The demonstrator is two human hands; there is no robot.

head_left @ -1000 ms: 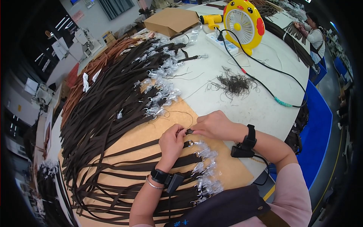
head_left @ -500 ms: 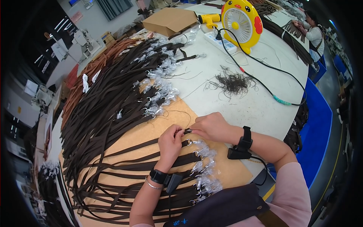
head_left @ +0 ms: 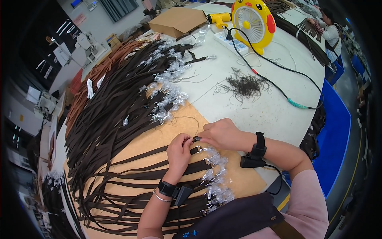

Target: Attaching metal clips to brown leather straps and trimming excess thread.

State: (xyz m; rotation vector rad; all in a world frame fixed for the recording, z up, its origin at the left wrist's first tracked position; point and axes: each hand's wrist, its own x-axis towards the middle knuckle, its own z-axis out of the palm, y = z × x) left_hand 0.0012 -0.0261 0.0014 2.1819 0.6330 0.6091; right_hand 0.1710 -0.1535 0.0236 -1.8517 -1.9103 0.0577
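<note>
Dark strap piece [head_left: 196, 139], mostly finger-hidden, sits between the fingertips of left hand [head_left: 179, 150] and right hand [head_left: 219, 134]; both curled, pinching it. Nearer: straps [head_left: 195, 168] with plastic-wrapped clasps [head_left: 219, 194] on tan board [head_left: 244, 175], left forearm crossing them. Farther: dark strap pile [head_left: 107, 107], thread tangle [head_left: 246, 85], yellow chick-shaped fan [head_left: 247, 25].

The dark straps [head_left: 107, 95] looked smooth, matt and leather-like beside shiny metal rings [head_left: 199, 149] and crinkled, glossy plastic wraps [head_left: 219, 193], while the tan board [head_left: 246, 181] had a dull papery face, the box [head_left: 177, 22] was matt cardboard, the fan [head_left: 252, 26] glossy plastic, and the thread clump [head_left: 246, 85] rough and wiry.
</note>
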